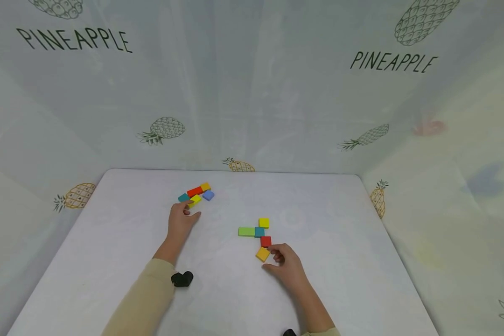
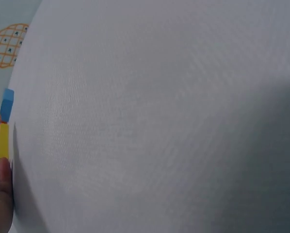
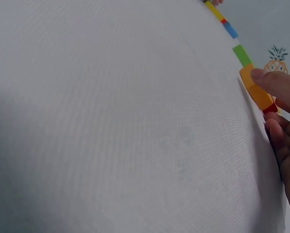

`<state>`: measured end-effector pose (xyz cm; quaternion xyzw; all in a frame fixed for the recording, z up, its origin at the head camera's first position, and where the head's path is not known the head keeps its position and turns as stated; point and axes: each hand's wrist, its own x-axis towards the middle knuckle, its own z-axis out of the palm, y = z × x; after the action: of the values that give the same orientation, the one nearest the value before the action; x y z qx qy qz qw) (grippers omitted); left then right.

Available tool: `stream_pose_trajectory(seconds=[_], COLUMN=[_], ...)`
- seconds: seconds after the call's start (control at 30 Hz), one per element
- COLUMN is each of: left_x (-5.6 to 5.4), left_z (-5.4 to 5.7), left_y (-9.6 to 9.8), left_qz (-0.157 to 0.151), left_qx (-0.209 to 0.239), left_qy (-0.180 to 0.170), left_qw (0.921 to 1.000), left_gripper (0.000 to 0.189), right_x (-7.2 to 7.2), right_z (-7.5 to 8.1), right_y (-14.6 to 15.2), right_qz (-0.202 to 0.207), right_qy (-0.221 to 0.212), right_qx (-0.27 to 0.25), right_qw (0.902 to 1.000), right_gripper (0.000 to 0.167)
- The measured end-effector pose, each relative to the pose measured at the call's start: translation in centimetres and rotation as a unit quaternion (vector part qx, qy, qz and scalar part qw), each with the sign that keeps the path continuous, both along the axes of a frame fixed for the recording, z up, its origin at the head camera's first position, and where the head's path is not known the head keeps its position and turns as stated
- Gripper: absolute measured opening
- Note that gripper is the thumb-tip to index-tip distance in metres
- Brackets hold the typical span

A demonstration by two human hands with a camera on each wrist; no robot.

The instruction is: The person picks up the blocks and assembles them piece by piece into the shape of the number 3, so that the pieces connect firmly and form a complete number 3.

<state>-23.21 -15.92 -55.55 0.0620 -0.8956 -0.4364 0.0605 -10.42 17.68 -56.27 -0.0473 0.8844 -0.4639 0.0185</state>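
On the left of the table, my left hand (image 1: 180,224) reaches a small group of blocks. Its fingertips are right at the yellow block (image 1: 196,199), with the thumb spread apart on the near side. Around that block lie a teal block (image 1: 183,198), a red block (image 1: 195,192), an orange block (image 1: 206,186) and a blue block (image 1: 208,195). My right hand (image 1: 289,268) has its index fingertip between a red block (image 1: 266,241) and a tilted orange block (image 1: 262,254). Its thumb lies just below the orange block's near corner.
Beyond the right hand, a green block (image 1: 246,231) adjoins a teal block (image 1: 259,232), with a yellow block (image 1: 263,223) behind them. The white table (image 1: 319,210) meets a pineapple-print cloth (image 1: 252,93) at its back and sides.
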Motion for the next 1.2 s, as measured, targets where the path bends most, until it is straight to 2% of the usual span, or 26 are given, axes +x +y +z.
stream_pose_trajectory(seconds=[0.2, 0.53, 0.73, 1.2], left_x=[-0.5, -1.1, -1.2, -1.3], left_z=[-0.1, -0.1, 0.0, 0.0], left_y=[-0.6, -1.2, -1.4, -1.1], left_qz=[0.013, 0.014, 0.012, 0.032], left_qx=[-0.001, -0.018, -0.016, -0.029], left_qy=[-0.008, -0.036, -0.033, -0.039], left_qw=[0.9999, 0.9991, 0.9992, 0.9983], left_gripper=[0.059, 0.054, 0.052, 0.048], right_x=[0.0, -0.2, -0.2, -0.2], right_z=[0.0, 0.0, 0.0, -0.3], right_y=[0.1, 0.0, -0.1, -0.1], right_qz=[-0.002, -0.002, -0.003, -0.001], right_qy=[0.012, 0.003, 0.005, 0.013], right_qx=[-0.003, 0.002, 0.002, -0.002], right_qw=[0.9999, 1.0, 1.0, 0.9999], right_gripper=[0.044, 0.043, 0.042, 0.041])
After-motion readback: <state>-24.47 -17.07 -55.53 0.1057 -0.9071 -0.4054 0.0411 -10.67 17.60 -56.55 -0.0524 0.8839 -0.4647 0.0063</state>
